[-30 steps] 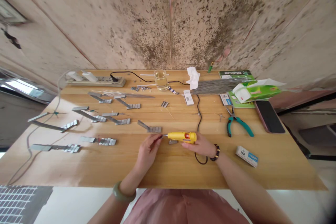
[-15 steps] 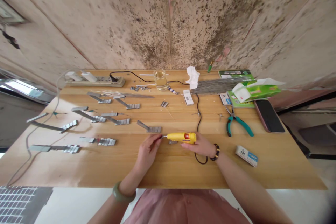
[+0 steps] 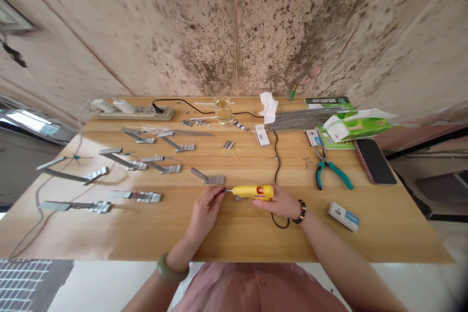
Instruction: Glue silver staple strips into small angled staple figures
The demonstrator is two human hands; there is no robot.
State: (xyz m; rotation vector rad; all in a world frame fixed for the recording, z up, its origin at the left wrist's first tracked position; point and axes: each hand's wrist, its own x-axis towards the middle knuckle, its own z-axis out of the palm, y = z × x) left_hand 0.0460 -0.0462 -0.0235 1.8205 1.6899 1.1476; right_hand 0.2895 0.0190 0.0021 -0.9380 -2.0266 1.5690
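Note:
My right hand [image 3: 281,201] is wrapped round a yellow hot glue gun [image 3: 248,191], held level with its metal nozzle pointing left. The nozzle tip meets the fingertips of my left hand [image 3: 205,208], which are pinched together. Whatever small piece they hold is mostly hidden. Just beyond my left fingers lies a grey stepped piece with a slanted strip [image 3: 208,178]. A small grey bit [image 3: 240,198] shows on the table beneath the glue gun.
Several similar grey strip pieces [image 3: 146,197] lie across the table's left side. Pliers [image 3: 325,168], a phone [image 3: 376,161] and a small white-and-blue box [image 3: 343,217] lie right. Behind stand a glass of liquid [image 3: 223,111], a bundle of thin rods [image 3: 303,119] and a power strip [image 3: 133,113].

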